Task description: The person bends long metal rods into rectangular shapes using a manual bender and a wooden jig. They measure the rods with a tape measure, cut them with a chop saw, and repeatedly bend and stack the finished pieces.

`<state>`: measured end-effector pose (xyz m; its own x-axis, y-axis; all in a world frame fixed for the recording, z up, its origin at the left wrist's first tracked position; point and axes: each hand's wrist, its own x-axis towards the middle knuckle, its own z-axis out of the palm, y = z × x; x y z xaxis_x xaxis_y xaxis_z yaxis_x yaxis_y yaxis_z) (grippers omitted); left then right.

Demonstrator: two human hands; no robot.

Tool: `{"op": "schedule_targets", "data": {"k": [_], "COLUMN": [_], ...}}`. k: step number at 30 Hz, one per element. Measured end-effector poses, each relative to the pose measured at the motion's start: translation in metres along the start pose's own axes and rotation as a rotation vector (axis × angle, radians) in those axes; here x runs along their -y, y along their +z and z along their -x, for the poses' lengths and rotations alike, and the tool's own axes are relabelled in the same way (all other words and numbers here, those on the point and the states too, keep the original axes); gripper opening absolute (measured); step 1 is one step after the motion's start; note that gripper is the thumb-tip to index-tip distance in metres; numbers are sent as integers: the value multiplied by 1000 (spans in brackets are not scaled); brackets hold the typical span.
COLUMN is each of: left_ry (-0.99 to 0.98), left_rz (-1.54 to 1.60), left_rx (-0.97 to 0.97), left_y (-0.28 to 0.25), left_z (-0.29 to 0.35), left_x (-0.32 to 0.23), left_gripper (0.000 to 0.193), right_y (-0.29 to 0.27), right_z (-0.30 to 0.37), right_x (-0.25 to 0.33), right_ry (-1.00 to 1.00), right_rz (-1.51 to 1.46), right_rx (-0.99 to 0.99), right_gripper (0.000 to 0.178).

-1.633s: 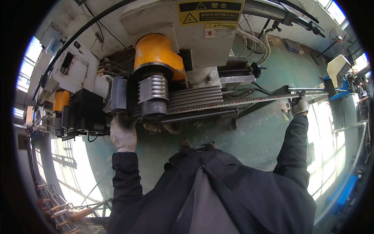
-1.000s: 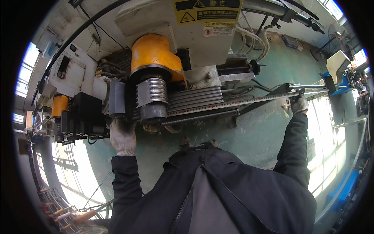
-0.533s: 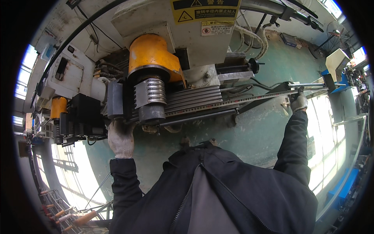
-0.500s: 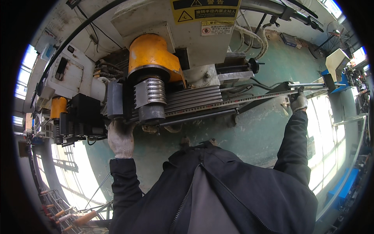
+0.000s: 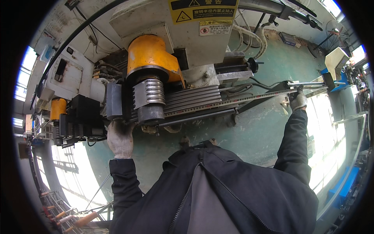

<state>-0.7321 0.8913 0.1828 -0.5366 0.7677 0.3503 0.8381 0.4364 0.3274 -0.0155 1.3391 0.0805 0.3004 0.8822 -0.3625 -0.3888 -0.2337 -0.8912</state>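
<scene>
Gripping measuring tape (image 5: pixel 224 103) with right hand (image 5: pixel 298 102), left hand (image 5: pixel 120 140) by grey block (image 5: pixel 114 100), its fingers' hold unclear

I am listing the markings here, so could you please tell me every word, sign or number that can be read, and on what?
Described by kind, without copying wording:
Yellow-and-black warning sign with triangle symbols, on the pale machine.
White-and-yellow label with a red symbol, just below the sign.
Tape measure: scale figures, mostly too small to read.
</scene>
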Motion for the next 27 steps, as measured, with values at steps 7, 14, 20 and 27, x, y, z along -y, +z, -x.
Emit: {"op": "schedule_targets", "data": {"k": [7, 14, 20, 27], "left_ry": [5, 14, -13, -51], "left_rz": [-14, 3, 77, 112], "left_rx": [-10, -17, -26, 1], "left_y": [-2, -1, 0, 3], "left_z": [-1, -2, 0, -1], "left_x": [-2, -3, 2, 9], "left_gripper": [36, 34, 34, 38], "right_y": [4, 5, 8, 11], "right_z": [2, 4, 8, 13], "right_x": [-1, 0, -1, 4], "right_ry": [-18, -8, -33, -27], "right_rz": [-21, -42, -47, -22], "right_rx": [39, 16, -46, -48], "right_gripper": [46, 48, 48, 48]}}
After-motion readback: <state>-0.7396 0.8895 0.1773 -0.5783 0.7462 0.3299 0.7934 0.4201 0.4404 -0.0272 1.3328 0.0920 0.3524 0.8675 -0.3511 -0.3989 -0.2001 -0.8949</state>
